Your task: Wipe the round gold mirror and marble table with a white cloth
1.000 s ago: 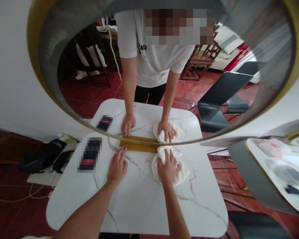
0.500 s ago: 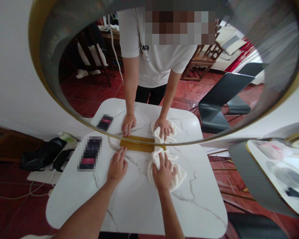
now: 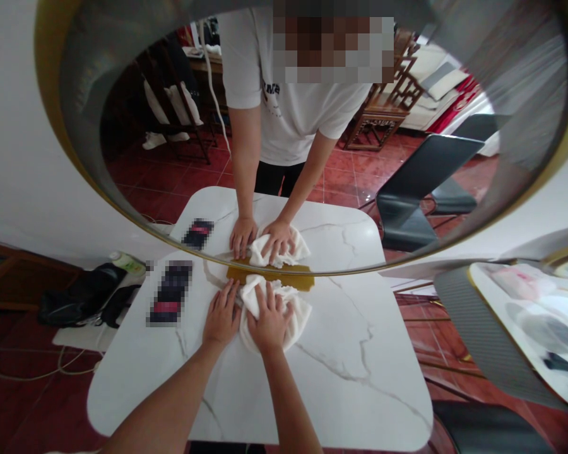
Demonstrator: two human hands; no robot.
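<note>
A crumpled white cloth (image 3: 299, 315) lies on the white marbled table (image 3: 360, 403). My right hand (image 3: 269, 321) presses on it from above, fingers spread over the folds. Just left of the cloth, my left hand (image 3: 221, 318) rests flat on the tabletop, its fingertips near the gold-coloured base (image 3: 303, 277) under the mirror. The cloth partly covers the front of that base. The two hands are close together.
A large round mirror (image 3: 69, 151) with a gold rim stands at the back, reflecting a person and chairs. A blurred dark phone-like object (image 3: 171, 293) lies on the table's left. Beyond the left edge is a black bag (image 3: 78, 296); a black chair (image 3: 487, 429) is at lower right.
My right hand and the cloth have slid left across the table, up beside my left hand, uncovering the right end of the gold base. My left hand has stayed nearly where it was.
</note>
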